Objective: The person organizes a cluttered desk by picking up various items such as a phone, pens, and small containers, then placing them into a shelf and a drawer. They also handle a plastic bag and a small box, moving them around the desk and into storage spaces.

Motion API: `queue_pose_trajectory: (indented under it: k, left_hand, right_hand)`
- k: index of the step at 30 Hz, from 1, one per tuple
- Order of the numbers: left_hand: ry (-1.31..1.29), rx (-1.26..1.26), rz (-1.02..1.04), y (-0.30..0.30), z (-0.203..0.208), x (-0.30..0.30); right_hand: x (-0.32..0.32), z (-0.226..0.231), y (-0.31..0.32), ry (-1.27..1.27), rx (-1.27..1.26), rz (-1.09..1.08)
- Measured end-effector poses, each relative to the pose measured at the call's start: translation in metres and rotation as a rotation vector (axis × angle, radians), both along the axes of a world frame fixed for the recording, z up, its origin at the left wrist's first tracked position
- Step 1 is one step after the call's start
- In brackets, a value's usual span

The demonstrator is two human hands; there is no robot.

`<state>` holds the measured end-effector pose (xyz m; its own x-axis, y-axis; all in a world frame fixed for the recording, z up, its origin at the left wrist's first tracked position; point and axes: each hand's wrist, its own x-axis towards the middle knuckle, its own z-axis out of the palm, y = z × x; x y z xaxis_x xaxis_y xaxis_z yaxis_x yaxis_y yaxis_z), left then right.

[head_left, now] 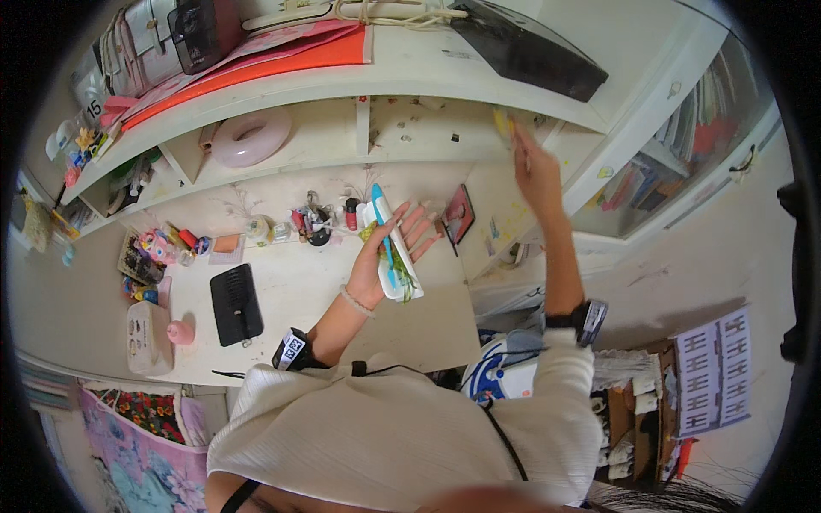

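Note:
My left hand is palm up over the desk, fingers spread beneath a narrow white tray. Its thumb lies across the tray and a long blue stick with a handle like a toothbrush's. Something green and leafy-looking is also in the tray, partly covered by the thumb. Raised to the right end of the shelf, my right hand has its fingers drawn together. At its fingertips is a small yellow thing, blurred, its kind unclear.
On the white desk lie a black hairbrush, a white box and small bottles. A pink ring sits in the shelf, with a black box above. A picture frame leans right of my left hand; a glass-doored cabinet stands farther right.

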<state>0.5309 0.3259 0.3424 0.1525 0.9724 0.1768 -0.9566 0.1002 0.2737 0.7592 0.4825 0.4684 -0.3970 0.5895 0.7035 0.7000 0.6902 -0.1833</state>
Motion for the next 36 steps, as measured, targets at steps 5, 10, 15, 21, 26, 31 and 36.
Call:
queue_pose_trajectory:
  k: [5, 10, 15, 21, 26, 31, 36]
  left_hand:
    - [0.055, -0.083, 0.015, 0.010, -0.002, 0.002]
    - [-0.196, 0.113, -0.065, 0.008, -0.010, 0.004]
    - [-0.154, 0.086, 0.071, -0.006, -0.023, -0.005]
    - [-0.166, -0.079, 0.155, -0.022, -0.032, -0.037]
    - [-0.225, -0.074, 0.188, -0.033, -0.039, -0.047]
    - [-0.188, -0.167, 0.206, -0.050, -0.072, -0.064]
    - [-0.225, -0.152, 0.228, -0.076, -0.107, -0.084]
  right_hand:
    - [-0.036, -0.046, -0.108, -0.214, 0.103, 0.411]
    - [-0.055, -0.071, -0.141, -0.603, 0.158, 0.423]
    - [-0.068, -0.069, -0.140, -0.577, 0.059, 0.546]
    - [-0.072, -0.044, -0.090, -0.283, -0.167, 0.655]
    - [-0.063, -0.028, 0.004, -0.028, 0.056, 0.261]
    - [-0.058, -0.047, 0.030, -0.096, 0.035, 0.331]
    - [-0.049, -0.054, 0.024, 0.129, -0.093, 0.445]
